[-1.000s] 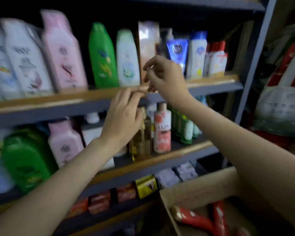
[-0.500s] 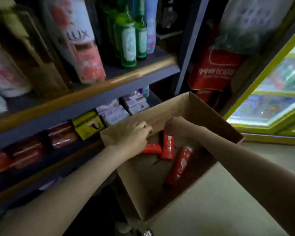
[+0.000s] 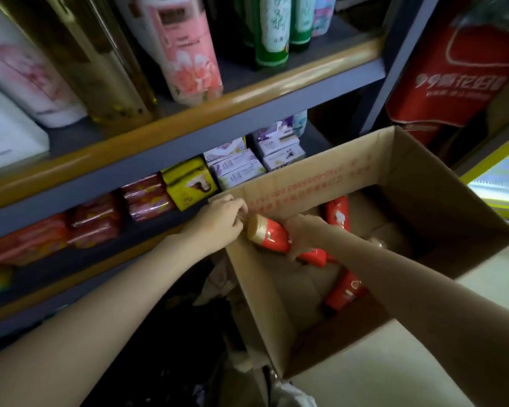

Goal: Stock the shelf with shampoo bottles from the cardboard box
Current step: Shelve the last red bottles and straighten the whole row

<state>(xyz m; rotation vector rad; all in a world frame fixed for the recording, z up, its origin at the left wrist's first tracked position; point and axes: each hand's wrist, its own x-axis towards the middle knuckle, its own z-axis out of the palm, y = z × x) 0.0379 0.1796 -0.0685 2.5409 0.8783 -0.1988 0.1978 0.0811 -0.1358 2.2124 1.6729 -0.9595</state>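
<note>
Bottles: one gripped (image 3: 272,237), perhaps three boxed.

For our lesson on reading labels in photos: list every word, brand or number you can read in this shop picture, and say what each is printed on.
"LUX": purple soap box on the lower shelf.
"99", followed by white characters too blurred to read: red bag.
Red digits along the cardboard box wall: upside down, too blurred to quote.
Pink flowered bottle, green bottle, yellow pack, red shampoo bottle in the right hand: print too small or blurred.
</note>
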